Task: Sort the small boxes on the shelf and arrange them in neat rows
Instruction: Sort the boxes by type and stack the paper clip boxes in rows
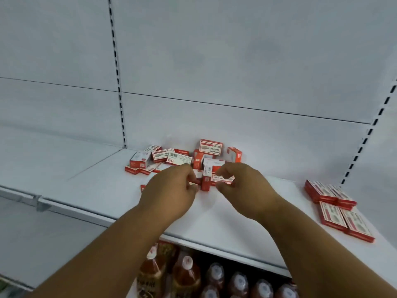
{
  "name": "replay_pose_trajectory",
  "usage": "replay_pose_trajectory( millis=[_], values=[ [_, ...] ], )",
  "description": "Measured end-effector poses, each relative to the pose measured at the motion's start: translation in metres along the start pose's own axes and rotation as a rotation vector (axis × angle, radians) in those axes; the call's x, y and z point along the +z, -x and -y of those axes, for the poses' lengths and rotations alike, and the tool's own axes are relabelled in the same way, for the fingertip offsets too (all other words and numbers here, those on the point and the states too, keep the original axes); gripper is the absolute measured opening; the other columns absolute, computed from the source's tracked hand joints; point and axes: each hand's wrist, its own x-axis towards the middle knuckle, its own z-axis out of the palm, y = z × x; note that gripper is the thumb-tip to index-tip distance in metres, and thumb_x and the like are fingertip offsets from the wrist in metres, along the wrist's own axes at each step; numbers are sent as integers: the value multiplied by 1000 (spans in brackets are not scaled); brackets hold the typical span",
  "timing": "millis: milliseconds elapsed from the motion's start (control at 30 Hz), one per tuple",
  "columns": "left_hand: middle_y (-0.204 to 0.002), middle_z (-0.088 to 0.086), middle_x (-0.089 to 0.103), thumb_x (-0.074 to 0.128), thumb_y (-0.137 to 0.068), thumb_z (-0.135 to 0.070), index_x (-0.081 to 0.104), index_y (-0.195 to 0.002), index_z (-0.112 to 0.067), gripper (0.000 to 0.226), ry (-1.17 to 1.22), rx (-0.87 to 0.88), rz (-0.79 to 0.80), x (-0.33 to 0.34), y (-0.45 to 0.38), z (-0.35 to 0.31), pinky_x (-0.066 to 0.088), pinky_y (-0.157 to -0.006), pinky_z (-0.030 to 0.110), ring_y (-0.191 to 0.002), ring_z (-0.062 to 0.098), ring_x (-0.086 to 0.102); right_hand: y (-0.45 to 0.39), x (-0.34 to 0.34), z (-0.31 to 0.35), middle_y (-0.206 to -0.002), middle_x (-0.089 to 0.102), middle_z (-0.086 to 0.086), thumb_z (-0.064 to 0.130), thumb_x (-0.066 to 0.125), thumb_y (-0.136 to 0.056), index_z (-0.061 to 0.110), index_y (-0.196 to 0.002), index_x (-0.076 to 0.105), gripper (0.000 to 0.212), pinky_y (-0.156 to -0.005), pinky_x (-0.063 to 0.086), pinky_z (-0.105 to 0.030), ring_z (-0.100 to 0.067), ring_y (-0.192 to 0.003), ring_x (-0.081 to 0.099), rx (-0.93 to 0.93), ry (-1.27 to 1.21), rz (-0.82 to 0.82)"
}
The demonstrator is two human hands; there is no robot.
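Bottles stand below the shelf. Above them, the left hand curls over a box, hold unclear; the right hand pinches another beside the pile. Neat rows lie at right.

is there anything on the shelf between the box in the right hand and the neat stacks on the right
Nothing visible. The right hand pinches a box at the pile's front edge, and the bare shelf runs unbroken from there to the arranged boxes at the right.
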Motion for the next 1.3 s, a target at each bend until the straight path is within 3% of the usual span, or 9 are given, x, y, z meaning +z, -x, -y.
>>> replay_pose_trajectory(
  millis=[200,333,500,567,667,767,1000,1133,1300],
  values=[
    [-103,-10,66,62,-90,-30,63,-109,-30,19,-39,127,9,-28,-39,51,53,-80,34,-94,15,62,-49,47,42,-142,48,-7,42,54,-95,36,-140,42,47,-92,55,-44,-31,-118,57,200,187,38],
    [-114,-4,64,63,-86,-45,61,-117,-29,35,-238,198,77,-39,-47,76,49,-81,31,-102,22,62,-60,60,51,-138,55,-5,26,61,-92,26,-138,44,48,-89,57,-44,-29,-116,59,378,206,26],
    [-113,-13,56,63,-85,-58,49,-127,-33,51,-146,171,207,-41,-41,88,44,-77,27,-105,17,60,-45,55,54,-125,64,-2,24,61,-93,20,-129,52,37,-61,51,-24,-16,-89,59,464,-17,-253],
    [-118,-11,60,67,-83,-53,46,-127,-30,54,-121,163,222,-42,-42,90,45,-74,26,-98,14,59,-40,50,57,-124,66,-1,19,57,-94,19,-129,56,35,-60,54,-27,-13,-87,62,462,-166,-332],
    [-121,-10,63,72,-79,-50,45,-127,-30,59,-71,150,171,-42,-39,90,49,-76,27,-101,13,61,-34,44,66,-104,74,3,13,54,-98,14,-116,65,21,-77,61,-40,-15,-84,72,538,-761,-356],
    [-120,-11,65,75,-77,-46,49,-124,-32,55,121,142,-18,-42,-31,91,52,-82,30,-103,14,63,-29,44,72,-84,77,-1,7,51,-98,13,-99,67,17,-92,54,-43,-25,-90,71,551,-1248,-307],
    [-105,-23,61,76,-84,-30,50,-112,-38,39,656,-116,-194,-57,-12,95,45,-67,9,-91,0,63,-34,62,94,-94,75,-14,-4,52,-93,4,-108,64,21,-62,50,-28,-23,-77,68,408,-1483,-170],
    [-98,2,76,62,-94,-18,63,-107,-23,14,1285,-370,-166,-72,-14,118,58,-82,37,-89,18,73,-44,77,115,-106,73,-16,-5,52,-93,8,-117,58,27,-60,54,-29,-23,-78,72,322,-1464,-104],
    [-102,23,73,52,-98,-17,65,-116,1,28,1762,-497,-22,-94,-28,160,58,-85,44,-86,32,70,-71,100,148,-109,72,-16,-6,52,-93,25,-126,53,45,-67,51,-38,-30,-86,70,231,-1372,-114]
  ],
)
